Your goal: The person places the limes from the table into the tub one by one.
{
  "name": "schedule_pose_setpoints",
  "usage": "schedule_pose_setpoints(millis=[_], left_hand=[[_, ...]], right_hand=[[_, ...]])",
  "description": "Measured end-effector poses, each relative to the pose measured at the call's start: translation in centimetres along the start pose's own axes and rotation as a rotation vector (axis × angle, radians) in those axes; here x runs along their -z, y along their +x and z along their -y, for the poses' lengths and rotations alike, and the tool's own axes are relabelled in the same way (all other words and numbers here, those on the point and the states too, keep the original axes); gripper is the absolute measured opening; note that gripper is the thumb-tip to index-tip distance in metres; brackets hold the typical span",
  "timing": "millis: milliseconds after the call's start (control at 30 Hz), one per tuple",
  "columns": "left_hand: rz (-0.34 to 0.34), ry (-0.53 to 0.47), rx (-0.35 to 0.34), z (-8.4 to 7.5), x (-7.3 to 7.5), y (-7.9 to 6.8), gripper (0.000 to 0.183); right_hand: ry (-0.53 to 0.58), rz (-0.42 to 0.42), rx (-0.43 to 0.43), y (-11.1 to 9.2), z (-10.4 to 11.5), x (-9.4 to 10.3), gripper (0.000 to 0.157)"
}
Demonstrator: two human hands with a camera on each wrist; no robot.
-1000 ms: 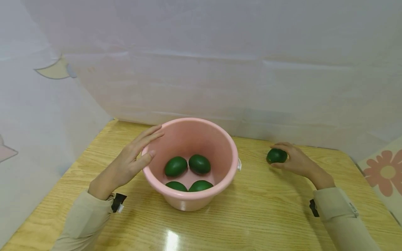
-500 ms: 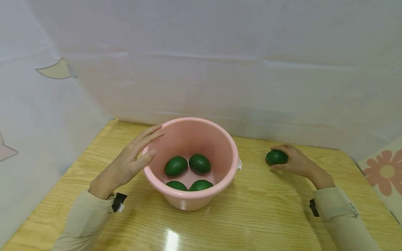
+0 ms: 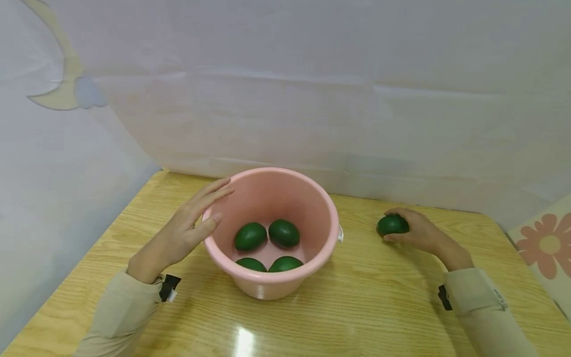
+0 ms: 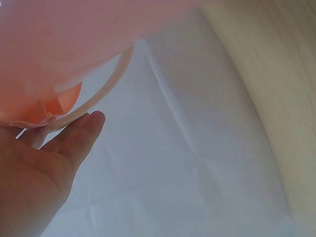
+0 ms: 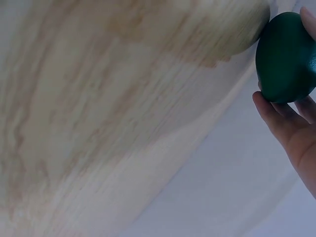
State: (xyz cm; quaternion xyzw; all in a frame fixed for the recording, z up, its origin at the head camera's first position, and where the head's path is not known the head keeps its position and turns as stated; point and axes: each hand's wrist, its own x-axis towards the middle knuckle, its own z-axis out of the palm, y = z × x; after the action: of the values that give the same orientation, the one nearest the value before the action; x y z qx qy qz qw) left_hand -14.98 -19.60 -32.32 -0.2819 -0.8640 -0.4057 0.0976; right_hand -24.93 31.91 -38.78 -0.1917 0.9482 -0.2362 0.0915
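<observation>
A pink bucket [image 3: 267, 285] stands on the table with several dark green, avocado-shaped fruits [image 3: 250, 236] at its bottom; the near ones are partly hidden by the front wall. My left hand [image 3: 183, 230] rests on the bucket's left rim, fingers stretched over it and thumb apart. In the left wrist view the left hand's fingers [image 4: 81, 140] lie beside the bucket's curved handle [image 4: 111, 81]. Off to the right, my right hand [image 3: 417, 230] holds another such fruit [image 3: 392, 224] between thumb and fingers. The right wrist view shows this smooth, glossy fruit [image 5: 284, 59] close by the tabletop.
Under everything is a wood-grain table [image 3: 339, 317]. A pale sheet [image 3: 285, 99] hangs behind its back edge and at the left. A flower-patterned sheet [image 3: 550, 243] shows at the right. One white handle fitting [image 3: 341, 234] juts from the bucket's right side.
The fruit in my right hand has turned a little and shifted slightly, with the fingers still around it. My left hand and the bucket have stayed in place. The head view has tilted slightly.
</observation>
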Motion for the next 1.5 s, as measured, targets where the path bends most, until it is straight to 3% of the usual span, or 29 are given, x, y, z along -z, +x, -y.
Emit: schedule_pose_setpoints(millis=[533,1267,1500], left_hand=[[0.001,-0.001,0.004,-0.1,0.0,0.0,0.051],[0.001,-0.006,0.002,0.0,0.0,-0.1,0.051],[0.000,-0.007,-0.001,0.0,0.0,0.0,0.052]], right_hand=[[-0.017,-0.104,0.030,-0.8,0.5,0.3,0.069],[-0.042,-0.281,0.050,-2.2,4.3,0.8,0.066],[-0.031,-0.300,0.044,-2.6,5.9,1.0,0.067]])
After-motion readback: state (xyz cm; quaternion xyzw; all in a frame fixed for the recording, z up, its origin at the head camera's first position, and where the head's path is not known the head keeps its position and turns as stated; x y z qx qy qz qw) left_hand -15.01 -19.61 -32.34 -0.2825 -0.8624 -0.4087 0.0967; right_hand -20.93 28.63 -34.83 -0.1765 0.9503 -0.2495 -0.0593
